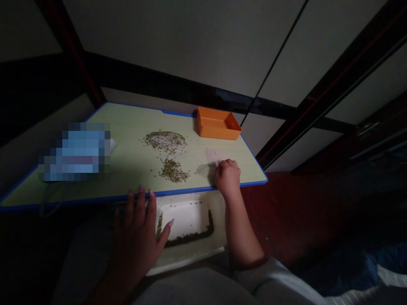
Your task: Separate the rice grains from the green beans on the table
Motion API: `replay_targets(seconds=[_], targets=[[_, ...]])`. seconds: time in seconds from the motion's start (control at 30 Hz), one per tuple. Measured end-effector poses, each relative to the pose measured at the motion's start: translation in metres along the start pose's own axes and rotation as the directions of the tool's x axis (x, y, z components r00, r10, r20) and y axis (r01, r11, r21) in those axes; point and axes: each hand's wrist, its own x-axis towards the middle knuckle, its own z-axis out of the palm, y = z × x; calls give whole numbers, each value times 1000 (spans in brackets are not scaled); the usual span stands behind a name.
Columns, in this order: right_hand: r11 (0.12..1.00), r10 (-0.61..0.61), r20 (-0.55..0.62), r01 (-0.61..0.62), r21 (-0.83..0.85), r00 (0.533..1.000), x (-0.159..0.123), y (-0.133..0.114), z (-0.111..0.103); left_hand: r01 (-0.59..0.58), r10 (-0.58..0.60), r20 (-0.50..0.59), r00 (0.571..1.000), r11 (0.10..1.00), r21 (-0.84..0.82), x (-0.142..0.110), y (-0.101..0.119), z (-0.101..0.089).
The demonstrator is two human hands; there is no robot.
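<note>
Right fingers (226, 168) curl narrow, pale grains (215, 154) just beyond; grip unconfirmed. Left fingers (140, 208) spread wide. Grain sorting appears in hand; next move calls for fine control.

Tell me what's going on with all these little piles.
A person's right hand is curled beside a small heap of pale grains on a light-green, blue-edged table; whether it grips anything is unclear. The open left hand is at the near edge. A mixed green-and-pale heap and a mostly green heap lie mid-table; an orange, open rectangular box stands behind. A white rectangular tub below holds green grains.
</note>
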Motion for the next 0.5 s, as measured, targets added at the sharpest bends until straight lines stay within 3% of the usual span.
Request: replay_targets(seconds=[0.5], targets=[[999, -34, 72, 31, 39, 997, 0, -4, -2, -6, 6, -10, 1000, 1000, 15, 1, 0, 1]])
